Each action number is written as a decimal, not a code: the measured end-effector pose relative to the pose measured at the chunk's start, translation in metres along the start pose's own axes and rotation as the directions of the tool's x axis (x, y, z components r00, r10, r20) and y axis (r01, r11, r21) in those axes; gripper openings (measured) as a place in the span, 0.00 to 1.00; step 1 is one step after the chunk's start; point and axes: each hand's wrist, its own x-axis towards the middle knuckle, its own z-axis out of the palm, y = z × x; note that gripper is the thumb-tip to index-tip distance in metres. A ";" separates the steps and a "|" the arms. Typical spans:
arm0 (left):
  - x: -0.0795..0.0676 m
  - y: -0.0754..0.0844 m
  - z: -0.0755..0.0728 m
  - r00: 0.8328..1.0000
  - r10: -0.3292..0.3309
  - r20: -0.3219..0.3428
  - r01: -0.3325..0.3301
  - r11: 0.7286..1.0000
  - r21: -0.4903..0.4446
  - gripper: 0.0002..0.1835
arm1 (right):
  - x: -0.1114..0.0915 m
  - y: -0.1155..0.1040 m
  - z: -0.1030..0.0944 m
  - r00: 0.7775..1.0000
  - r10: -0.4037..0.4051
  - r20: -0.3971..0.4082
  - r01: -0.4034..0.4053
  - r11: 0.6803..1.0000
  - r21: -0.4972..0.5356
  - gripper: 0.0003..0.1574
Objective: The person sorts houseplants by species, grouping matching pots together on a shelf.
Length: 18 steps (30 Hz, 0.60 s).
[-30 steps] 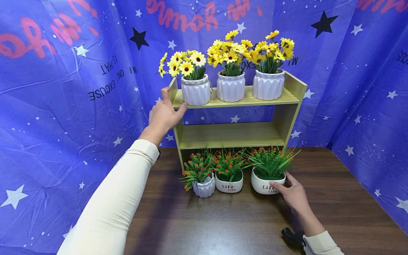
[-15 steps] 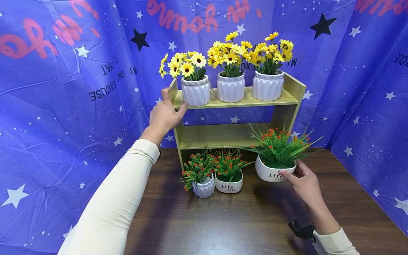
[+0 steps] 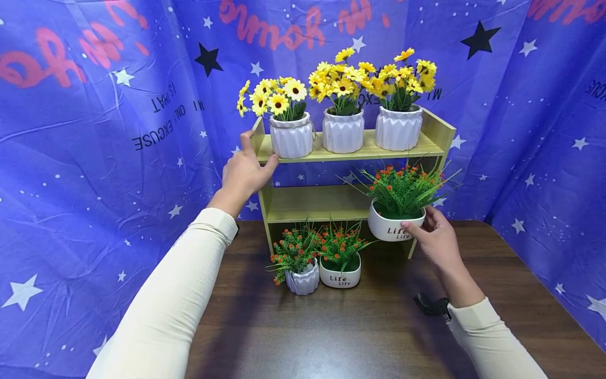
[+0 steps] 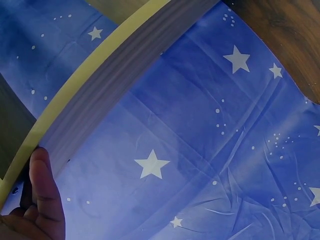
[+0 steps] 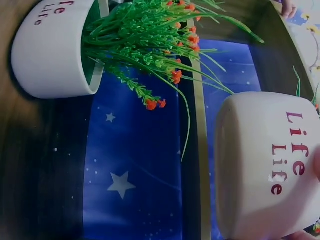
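Observation:
My right hand (image 3: 439,243) grips the right side of a white "Life" flowerpot (image 3: 385,227) with grassy leaves and small red flowers. The pot is held above the table, overlapping the right end of the wooden shelf's middle board (image 3: 307,202) in the head view. Up close in the right wrist view, the lifted pot (image 5: 265,165) hangs beside that board's edge. At the upper left, my left hand (image 3: 245,172) holds the shelf's left side panel, thumb at the top board's front edge. The left wrist view has a finger (image 4: 44,185) against the panel (image 4: 100,95).
Three ribbed white pots of yellow flowers (image 3: 343,131) line the top board. In front of the shelf, a ribbed pot (image 3: 303,280) and another "Life" pot (image 3: 340,278), both red-flowered, stand on the brown table (image 3: 303,337). A blue starry curtain (image 3: 156,173) surrounds it.
My right hand has lifted the "Life" flowerpot off the table, first up and right, then further up and left to the middle board's height. The left hand stays put.

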 end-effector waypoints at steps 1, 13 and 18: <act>0.000 0.000 0.000 1.000 0.002 -0.002 -0.002 1.000 -0.001 0.43 | 0.004 0.000 0.002 1.000 0.004 0.005 -0.004 1.000 0.008 0.51; 0.001 -0.001 0.000 1.000 -0.007 -0.005 0.007 1.000 -0.008 0.42 | 0.040 0.000 0.014 1.000 0.013 0.006 -0.013 1.000 -0.014 0.51; 0.001 -0.001 0.001 1.000 0.001 -0.005 -0.001 1.000 -0.017 0.42 | 0.051 0.002 0.017 1.000 0.010 0.009 -0.010 0.999 -0.037 0.50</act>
